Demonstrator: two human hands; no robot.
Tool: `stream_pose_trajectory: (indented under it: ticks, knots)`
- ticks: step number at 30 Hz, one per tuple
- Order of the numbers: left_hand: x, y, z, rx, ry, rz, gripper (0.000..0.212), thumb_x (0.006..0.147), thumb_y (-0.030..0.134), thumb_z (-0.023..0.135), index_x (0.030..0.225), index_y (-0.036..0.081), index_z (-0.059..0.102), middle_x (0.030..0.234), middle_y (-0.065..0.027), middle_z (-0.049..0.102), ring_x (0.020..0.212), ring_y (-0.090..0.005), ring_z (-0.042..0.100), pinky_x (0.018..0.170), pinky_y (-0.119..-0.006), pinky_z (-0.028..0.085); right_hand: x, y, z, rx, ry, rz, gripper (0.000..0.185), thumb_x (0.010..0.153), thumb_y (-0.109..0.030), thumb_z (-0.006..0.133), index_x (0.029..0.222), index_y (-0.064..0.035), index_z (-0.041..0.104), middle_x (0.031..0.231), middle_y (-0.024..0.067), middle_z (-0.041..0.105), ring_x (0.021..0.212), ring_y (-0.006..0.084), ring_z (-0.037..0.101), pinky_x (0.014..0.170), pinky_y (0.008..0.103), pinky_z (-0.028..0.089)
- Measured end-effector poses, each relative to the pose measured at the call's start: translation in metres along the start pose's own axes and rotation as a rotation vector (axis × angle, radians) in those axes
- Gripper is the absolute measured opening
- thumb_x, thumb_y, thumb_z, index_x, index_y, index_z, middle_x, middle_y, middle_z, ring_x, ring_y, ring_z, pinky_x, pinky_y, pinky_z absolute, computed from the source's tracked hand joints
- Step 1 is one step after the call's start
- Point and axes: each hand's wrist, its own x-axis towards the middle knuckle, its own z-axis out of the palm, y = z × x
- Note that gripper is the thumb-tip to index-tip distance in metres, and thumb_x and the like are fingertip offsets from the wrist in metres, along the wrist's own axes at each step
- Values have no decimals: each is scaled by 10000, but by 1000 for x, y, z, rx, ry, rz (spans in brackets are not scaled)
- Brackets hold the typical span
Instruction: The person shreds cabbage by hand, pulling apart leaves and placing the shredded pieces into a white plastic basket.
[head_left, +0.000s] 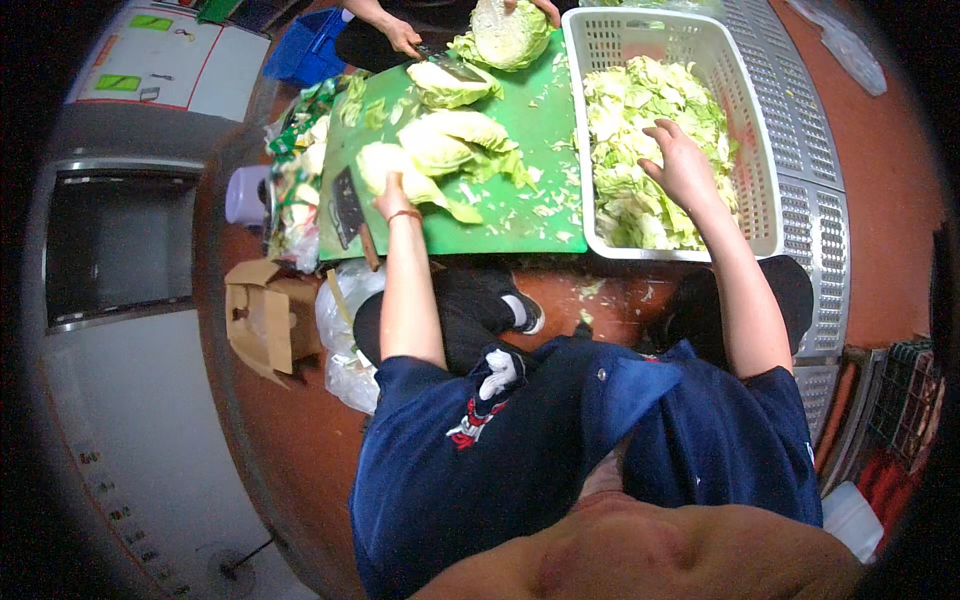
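Observation:
My left hand (394, 198) grips the near left end of a pale cabbage piece (386, 166) at the left part of a green cutting board (525, 232); its fingers are partly hidden. Beside that hand a cleaver (348, 208) with a wooden handle lies at the board's left edge. Over a white plastic basket (765, 187) of chopped cabbage (652, 97) is my right hand (679, 165), empty, with fingers spread. More cabbage pieces (442, 142) and small scraps lie on the board. Across it, a co-worker holds a knife (454, 66) at a cabbage half (450, 84) and a cabbage head (506, 37).
A bag of cabbage trimmings (304, 180) stands against the board's left side. Near it are a lilac container (246, 195), a blue bin (304, 49), an open cardboard box (262, 315) and clear plastic bags (349, 300). Perforated metal grating (814, 225) runs right of the basket.

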Motion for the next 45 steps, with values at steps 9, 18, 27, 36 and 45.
stream_pose_trajectory:
  ticks: [9,18,27,36,45]
  knots:
    - [-185,91,78,-503,-861,-171,500,794,180,620,1252,15,505,1203,-106,601,1137,-244,549,1027,-411,415,2,-70,14,1111,-247,-37,729,805,-390,726,1370,-38,428,1296,167,540,1174,256,538,991,378,429]
    - [-240,46,159,-167,-1085,-39,648,792,22,670,1325,95,310,1136,-52,526,926,-145,562,671,-215,493,3,-46,-1,1153,-166,301,440,810,-405,715,1021,-23,662,776,48,668,664,95,606,613,259,494]
    - [-226,37,162,137,-1223,332,1076,595,170,905,1387,68,184,1292,-138,438,1169,-257,501,996,-381,445,-1,-8,17,755,25,139,581,745,-448,754,1023,49,635,895,208,686,847,301,682,781,377,520]
    - [-226,17,165,-56,-1109,144,875,662,178,837,1315,54,268,1211,-106,498,1132,-236,528,980,-385,464,-8,-20,-9,655,-3,13,508,747,-400,753,921,58,618,810,224,652,760,315,656,707,383,509]
    - [-246,-2,153,-429,-1270,-562,730,804,496,662,1358,81,429,1331,-96,520,1187,-250,533,1016,-444,440,-19,-20,-19,1156,-220,197,333,792,-244,700,1004,7,646,826,67,666,718,117,600,653,280,494]
